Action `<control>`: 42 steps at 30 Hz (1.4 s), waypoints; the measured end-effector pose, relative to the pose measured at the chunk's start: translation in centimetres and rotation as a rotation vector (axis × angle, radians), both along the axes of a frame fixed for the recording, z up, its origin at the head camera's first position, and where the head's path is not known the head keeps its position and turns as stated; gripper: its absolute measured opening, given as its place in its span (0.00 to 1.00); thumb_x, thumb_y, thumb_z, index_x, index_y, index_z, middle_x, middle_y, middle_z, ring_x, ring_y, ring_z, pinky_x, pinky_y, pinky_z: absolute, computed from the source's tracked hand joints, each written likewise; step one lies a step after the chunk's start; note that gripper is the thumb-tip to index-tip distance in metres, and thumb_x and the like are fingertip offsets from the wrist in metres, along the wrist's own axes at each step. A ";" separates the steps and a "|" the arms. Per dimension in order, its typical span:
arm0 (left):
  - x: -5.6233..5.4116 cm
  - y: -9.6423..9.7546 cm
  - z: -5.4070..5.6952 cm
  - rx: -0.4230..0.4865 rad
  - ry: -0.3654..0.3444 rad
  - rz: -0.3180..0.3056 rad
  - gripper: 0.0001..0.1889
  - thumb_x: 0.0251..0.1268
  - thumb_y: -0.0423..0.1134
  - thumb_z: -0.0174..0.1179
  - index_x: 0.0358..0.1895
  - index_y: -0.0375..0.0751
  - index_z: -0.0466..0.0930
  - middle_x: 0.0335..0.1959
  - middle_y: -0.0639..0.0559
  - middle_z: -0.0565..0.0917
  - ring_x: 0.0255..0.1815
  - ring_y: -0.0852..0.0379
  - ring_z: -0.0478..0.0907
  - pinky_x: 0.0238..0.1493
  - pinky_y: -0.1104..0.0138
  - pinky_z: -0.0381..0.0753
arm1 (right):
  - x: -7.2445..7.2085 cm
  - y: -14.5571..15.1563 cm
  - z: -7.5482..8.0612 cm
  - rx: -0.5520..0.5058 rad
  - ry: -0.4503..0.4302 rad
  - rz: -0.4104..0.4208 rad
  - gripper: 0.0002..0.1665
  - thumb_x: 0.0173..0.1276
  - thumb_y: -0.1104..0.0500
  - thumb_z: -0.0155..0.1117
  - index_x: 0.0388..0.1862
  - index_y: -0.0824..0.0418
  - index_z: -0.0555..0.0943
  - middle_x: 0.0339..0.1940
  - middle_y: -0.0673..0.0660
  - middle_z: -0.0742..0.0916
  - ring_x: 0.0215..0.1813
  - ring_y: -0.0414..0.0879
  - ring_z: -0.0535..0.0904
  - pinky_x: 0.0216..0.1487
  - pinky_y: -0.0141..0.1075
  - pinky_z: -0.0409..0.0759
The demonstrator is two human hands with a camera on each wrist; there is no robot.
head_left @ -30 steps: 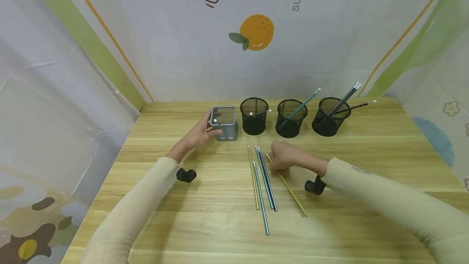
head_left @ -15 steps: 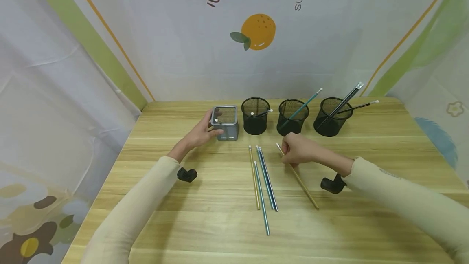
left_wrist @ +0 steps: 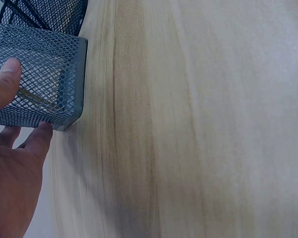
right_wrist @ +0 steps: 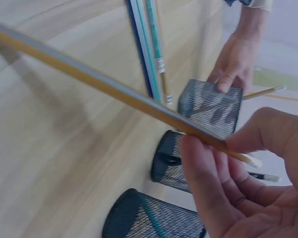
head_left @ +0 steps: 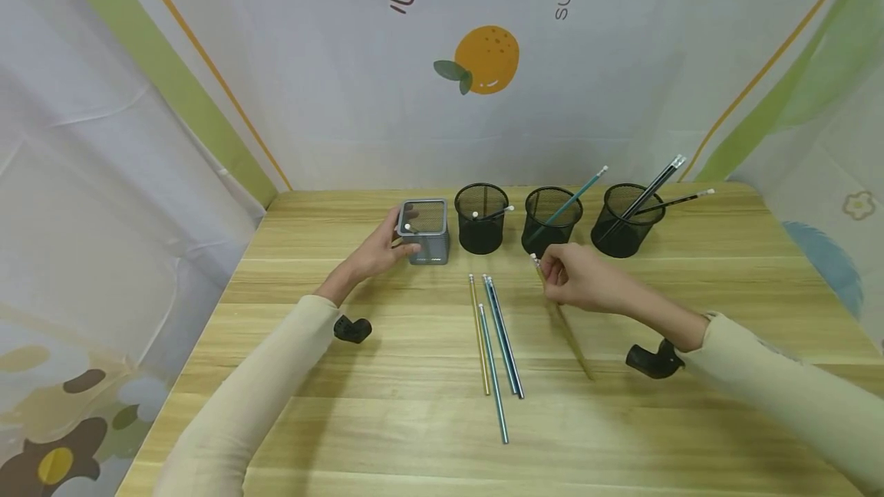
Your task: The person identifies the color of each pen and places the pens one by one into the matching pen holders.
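My left hand (head_left: pixel 376 254) holds a grey square mesh pen holder (head_left: pixel 430 248), thumb at its front and fingers behind. In the left wrist view, a yellow pencil shows through that mesh. Between thumb and fingers, my right hand (head_left: pixel 578 276) pinches a gold pencil (right_wrist: pixel 109 88) near its white eraser end. This pencil slants above the table, its far end pointing toward me. On the wood lie a second gold pencil (head_left: pixel 479 343), a teal pencil (head_left: pixel 493 382), a dark blue pencil (head_left: pixel 507 347) and a light blue one close against it.
Three round black mesh pen holders stand in a row right of the grey one: the left one (head_left: pixel 481 238) with short pencils, the middle one (head_left: pixel 542 240) with a teal pencil, the right one (head_left: pixel 615 240) with several dark pencils. A white printed curtain (head_left: pixel 331 113) hangs behind the table.
My right hand has lifted the gold pencil off the table and carried it right and toward the pen holders. My left hand stays at the grey holder.
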State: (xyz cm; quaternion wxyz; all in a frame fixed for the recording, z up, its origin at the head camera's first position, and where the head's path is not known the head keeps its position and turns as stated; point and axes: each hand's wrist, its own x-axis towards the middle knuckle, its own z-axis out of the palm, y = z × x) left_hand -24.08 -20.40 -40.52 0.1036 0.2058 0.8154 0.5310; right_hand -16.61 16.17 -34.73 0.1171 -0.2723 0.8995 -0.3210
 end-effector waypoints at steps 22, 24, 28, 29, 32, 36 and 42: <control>0.1 0.0 0.0 -0.002 -0.015 0.004 0.38 0.74 0.25 0.57 0.79 0.33 0.46 0.77 0.36 0.56 0.76 0.33 0.55 0.74 0.47 0.59 | 1.4 -2.2 3.1 -0.362 0.323 0.037 0.10 0.67 0.74 0.63 0.45 0.66 0.79 0.38 0.56 0.84 0.38 0.43 0.83 0.40 0.33 0.85; 0.1 0.0 0.1 -0.005 -0.015 0.007 0.38 0.74 0.25 0.57 0.79 0.33 0.46 0.77 0.36 0.56 0.76 0.33 0.55 0.73 0.48 0.60 | 1.3 -2.6 3.1 -0.402 0.417 0.080 0.12 0.64 0.76 0.64 0.44 0.66 0.79 0.38 0.56 0.84 0.38 0.44 0.84 0.40 0.33 0.86; 0.2 0.1 0.2 -0.005 -0.014 0.009 0.37 0.74 0.25 0.57 0.79 0.33 0.46 0.77 0.36 0.56 0.76 0.33 0.56 0.73 0.48 0.61 | 1.0 -3.5 3.1 -0.458 0.604 0.182 0.18 0.58 0.81 0.66 0.43 0.67 0.77 0.37 0.55 0.83 0.38 0.46 0.85 0.41 0.33 0.86; 0.2 0.1 0.2 -0.004 -0.012 0.008 0.37 0.74 0.25 0.57 0.79 0.33 0.47 0.77 0.36 0.56 0.76 0.33 0.56 0.73 0.47 0.61 | 1.0 -3.8 3.2 -0.467 0.640 0.206 0.19 0.57 0.82 0.66 0.43 0.67 0.77 0.38 0.55 0.83 0.39 0.46 0.85 0.42 0.33 0.86; 0.1 0.0 0.1 0.001 -0.009 0.003 0.37 0.74 0.24 0.57 0.79 0.33 0.47 0.77 0.36 0.56 0.75 0.33 0.56 0.73 0.47 0.60 | 1.0 -4.6 3.4 -0.494 0.703 0.277 0.20 0.55 0.83 0.66 0.44 0.68 0.77 0.40 0.55 0.82 0.40 0.47 0.84 0.44 0.32 0.85; 0.0 0.0 0.0 0.002 -0.004 -0.003 0.38 0.74 0.24 0.57 0.79 0.33 0.46 0.77 0.35 0.56 0.75 0.32 0.56 0.74 0.47 0.59 | 1.1 -5.7 3.8 -0.535 0.757 0.351 0.20 0.56 0.82 0.65 0.45 0.68 0.75 0.42 0.56 0.81 0.44 0.47 0.81 0.48 0.32 0.84; -0.2 0.0 -0.2 -0.003 -0.001 0.002 0.37 0.74 0.25 0.57 0.79 0.33 0.47 0.76 0.36 0.56 0.75 0.33 0.57 0.74 0.47 0.59 | 1.2 -7.4 4.7 -0.592 0.856 0.391 0.16 0.60 0.79 0.63 0.44 0.67 0.75 0.42 0.58 0.81 0.44 0.47 0.79 0.44 0.34 0.84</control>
